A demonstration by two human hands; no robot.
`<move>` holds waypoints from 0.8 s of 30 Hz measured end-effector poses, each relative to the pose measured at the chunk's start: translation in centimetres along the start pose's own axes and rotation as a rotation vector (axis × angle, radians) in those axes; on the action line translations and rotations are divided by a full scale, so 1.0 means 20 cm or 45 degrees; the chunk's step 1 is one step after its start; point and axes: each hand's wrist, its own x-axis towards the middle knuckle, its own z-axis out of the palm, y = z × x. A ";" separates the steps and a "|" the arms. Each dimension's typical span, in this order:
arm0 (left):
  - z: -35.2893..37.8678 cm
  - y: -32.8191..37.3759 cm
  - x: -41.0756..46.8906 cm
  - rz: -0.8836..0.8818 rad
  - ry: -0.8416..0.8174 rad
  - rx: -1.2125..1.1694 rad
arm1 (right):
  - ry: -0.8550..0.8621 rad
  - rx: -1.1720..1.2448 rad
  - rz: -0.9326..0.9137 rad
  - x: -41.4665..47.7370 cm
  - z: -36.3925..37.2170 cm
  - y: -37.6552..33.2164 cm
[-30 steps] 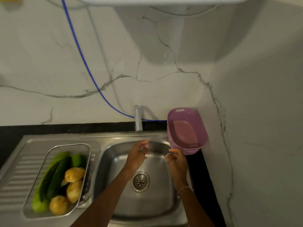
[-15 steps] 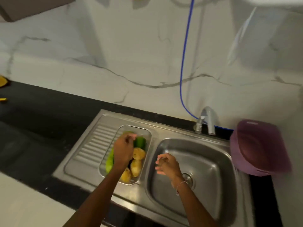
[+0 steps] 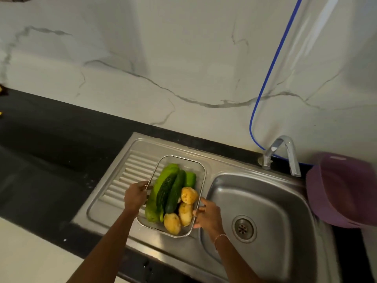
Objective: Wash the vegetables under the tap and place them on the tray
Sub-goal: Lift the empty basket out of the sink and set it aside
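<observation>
A clear glass dish point(image 3: 184, 161) stands on the steel drainboard point(image 3: 122, 180) left of the sink basin point(image 3: 265, 205). It holds green cucumbers point(image 3: 171, 193), a paler green gourd point(image 3: 161, 180) and three potatoes point(image 3: 188, 195). My left hand point(image 3: 135, 197) grips the dish's left rim. My right hand point(image 3: 207, 215) holds the right rim near the potatoes. The tap point(image 3: 285, 152) stands behind the basin, and no water shows. A purple plastic tray point(image 3: 342, 188) sits on the counter at the right.
A blue hose point(image 3: 271, 74) runs down the marble wall to the tap's base. Black countertop point(image 3: 51, 150) stretches to the left of the sink. The basin's drain point(image 3: 243, 228) is uncovered.
Both hands left the basin and moved left to the glass dish; each now holds one side of its rim. The view swung left and down.
</observation>
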 end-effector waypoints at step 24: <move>-0.13 0.03 0.12 -0.016 -0.159 -0.050 | 0.004 -0.079 -0.025 0.12 0.11 -0.04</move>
